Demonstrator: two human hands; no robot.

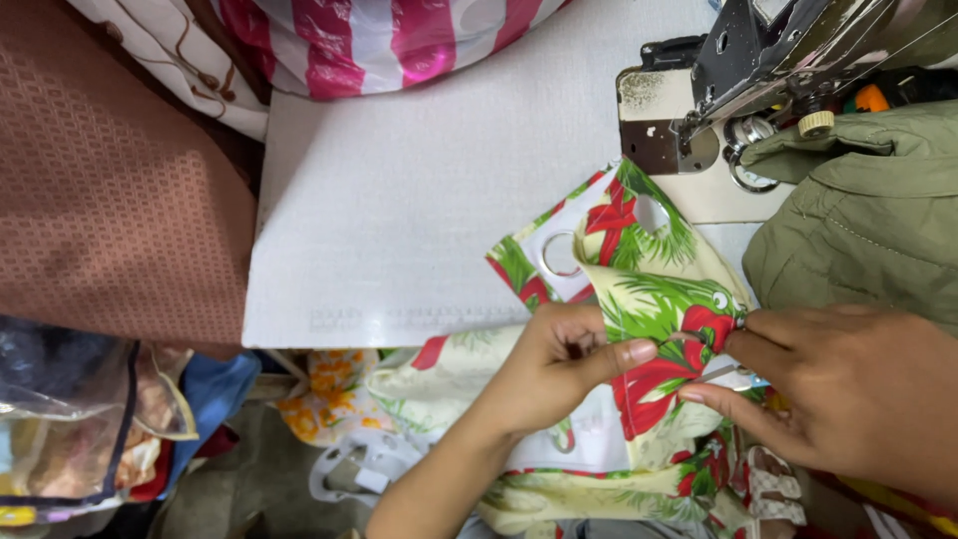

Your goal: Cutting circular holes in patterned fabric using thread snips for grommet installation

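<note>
Left hand [554,364] and right hand [838,394] both pinch the floral fabric [649,299] (fingers closed on folds)

The sewing machine [758,70] is cut off by the top edge, its needle hidden behind olive cloth [868,210].

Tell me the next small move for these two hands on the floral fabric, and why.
Probably slide the pinched fold toward the grey sewing machine head. Both the left hand and right hand pinch the cream fabric with red flowers and green leaves, folded, on the white table, short of the machine.
</note>
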